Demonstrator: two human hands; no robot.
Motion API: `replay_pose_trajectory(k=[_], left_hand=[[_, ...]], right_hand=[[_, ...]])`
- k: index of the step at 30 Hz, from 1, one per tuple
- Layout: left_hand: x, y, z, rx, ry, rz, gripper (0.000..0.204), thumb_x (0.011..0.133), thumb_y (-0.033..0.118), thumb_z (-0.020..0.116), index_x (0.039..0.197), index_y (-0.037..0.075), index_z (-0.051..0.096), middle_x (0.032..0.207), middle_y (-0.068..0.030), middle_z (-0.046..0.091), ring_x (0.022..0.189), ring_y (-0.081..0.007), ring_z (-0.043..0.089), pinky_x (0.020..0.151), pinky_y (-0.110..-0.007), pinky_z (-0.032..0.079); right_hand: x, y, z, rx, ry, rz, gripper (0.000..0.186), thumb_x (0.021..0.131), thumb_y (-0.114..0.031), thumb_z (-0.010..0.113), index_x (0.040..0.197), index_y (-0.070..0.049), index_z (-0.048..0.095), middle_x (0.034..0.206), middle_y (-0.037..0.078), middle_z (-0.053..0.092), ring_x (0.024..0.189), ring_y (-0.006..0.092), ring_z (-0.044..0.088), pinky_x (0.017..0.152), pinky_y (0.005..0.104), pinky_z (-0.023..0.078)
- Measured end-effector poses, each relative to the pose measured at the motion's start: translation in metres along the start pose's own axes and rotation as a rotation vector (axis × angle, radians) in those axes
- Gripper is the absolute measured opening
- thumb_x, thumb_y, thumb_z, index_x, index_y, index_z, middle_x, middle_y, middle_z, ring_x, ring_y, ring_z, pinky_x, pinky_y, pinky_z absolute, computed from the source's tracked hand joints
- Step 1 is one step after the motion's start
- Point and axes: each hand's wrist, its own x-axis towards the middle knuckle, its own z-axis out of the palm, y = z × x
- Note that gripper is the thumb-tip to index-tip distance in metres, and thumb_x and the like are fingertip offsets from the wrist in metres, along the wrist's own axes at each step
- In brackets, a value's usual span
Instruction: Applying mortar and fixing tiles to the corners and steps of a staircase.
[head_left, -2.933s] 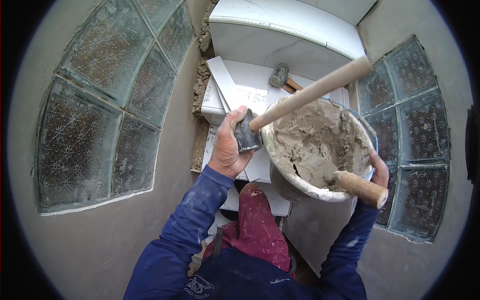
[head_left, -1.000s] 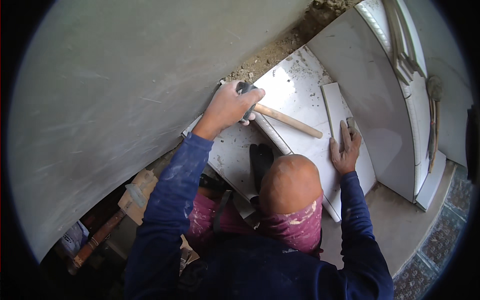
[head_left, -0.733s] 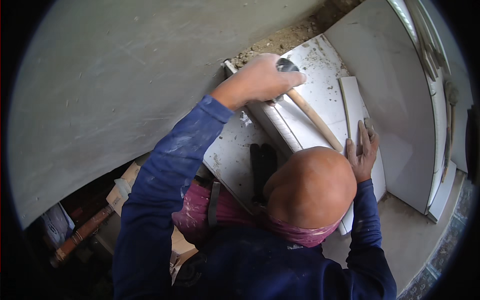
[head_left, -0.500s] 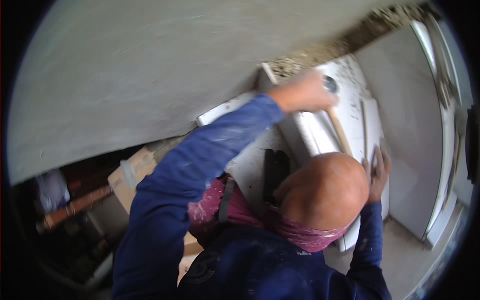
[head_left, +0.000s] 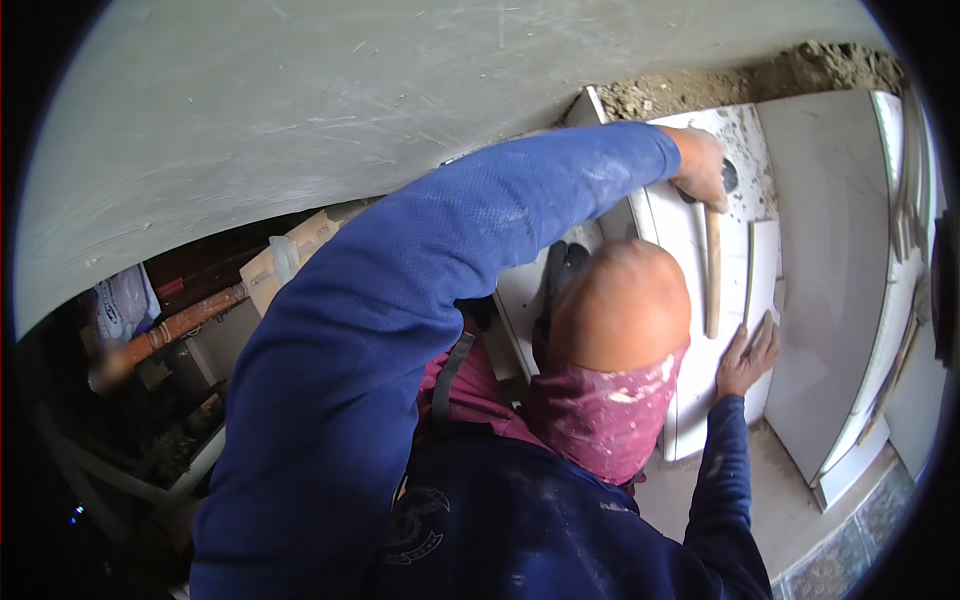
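Note:
My left hand [head_left: 703, 172] reaches far across to the right and is closed round the head end of a rubber mallet [head_left: 712, 275]. The mallet's black head shows on both sides of the hand, and its wooden handle points back toward me. Low on the white step tile [head_left: 675, 405], my right hand [head_left: 748, 357] lies with fingers spread, touching the near end of a narrow white tile strip [head_left: 762, 268]. That strip lies along the step tile, close to an upright white panel [head_left: 825, 240]. Grey crumbs are scattered over the tile's far end.
A grey plastered wall [head_left: 300, 120] runs along the far side, with loose mortar [head_left: 680, 95] at its foot. My bent knee [head_left: 625, 310] rises beside the tile. At left are a cardboard piece [head_left: 265, 270], an orange-brown pole [head_left: 190, 320] and a plastic bag [head_left: 122, 305].
The view has shifted. My left hand has moved right with the mallet, whose handle now points straighter toward me. My right hand, partly behind my knee before, now shows fully against the strip.

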Motion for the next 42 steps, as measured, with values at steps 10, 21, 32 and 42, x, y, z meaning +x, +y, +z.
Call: replay_pose_trajectory(k=[10, 21, 32, 42], left_hand=[[0.001, 0.015, -0.002, 0.045, 0.092, 0.044, 0.079, 0.074, 0.041, 0.074, 0.130, -0.008, 0.047, 0.115, -0.0293, 0.061, 0.109, -0.0375, 0.060, 0.094, -0.040, 0.047], [-0.033, 0.003, 0.043, -0.086, 0.360, 0.098, 0.078, 0.078, 0.035, 0.073, 0.135, -0.009, 0.043, 0.118, -0.0299, 0.055, 0.113, -0.0404, 0.055, 0.098, -0.040, 0.045], [-0.033, 0.011, 0.075, 0.130, 0.714, 0.215, 0.066, 0.077, 0.033, 0.076, 0.124, -0.009, 0.055, 0.104, -0.0225, 0.057, 0.101, -0.0355, 0.056, 0.090, -0.040, 0.046], [-0.034, 0.024, 0.080, 0.088, 0.628, 0.182, 0.070, 0.077, 0.040, 0.075, 0.127, -0.005, 0.055, 0.112, -0.0230, 0.057, 0.107, -0.0363, 0.056, 0.094, -0.039, 0.045]], right_hand=[[0.004, 0.006, -0.010, -0.010, -0.039, 0.048, 0.052, 0.092, -0.032, 0.058, 0.135, -0.005, 0.050, 0.129, 0.020, 0.050, 0.120, 0.0371, 0.043, 0.105, 0.0476, 0.029], [-0.006, 0.001, -0.008, 0.052, -0.031, 0.054, 0.052, 0.087, -0.023, 0.061, 0.134, -0.002, 0.050, 0.124, 0.022, 0.050, 0.118, 0.0382, 0.043, 0.105, 0.0482, 0.028], [0.025, -0.009, -0.012, 0.156, 0.072, -0.057, 0.052, 0.081, -0.022, 0.065, 0.128, -0.001, 0.055, 0.119, 0.022, 0.052, 0.109, 0.0382, 0.048, 0.097, 0.0463, 0.037], [0.058, -0.018, -0.026, 0.097, -0.067, 0.006, 0.054, 0.081, -0.036, 0.067, 0.125, -0.007, 0.058, 0.117, 0.018, 0.053, 0.111, 0.0355, 0.049, 0.095, 0.0484, 0.040]])
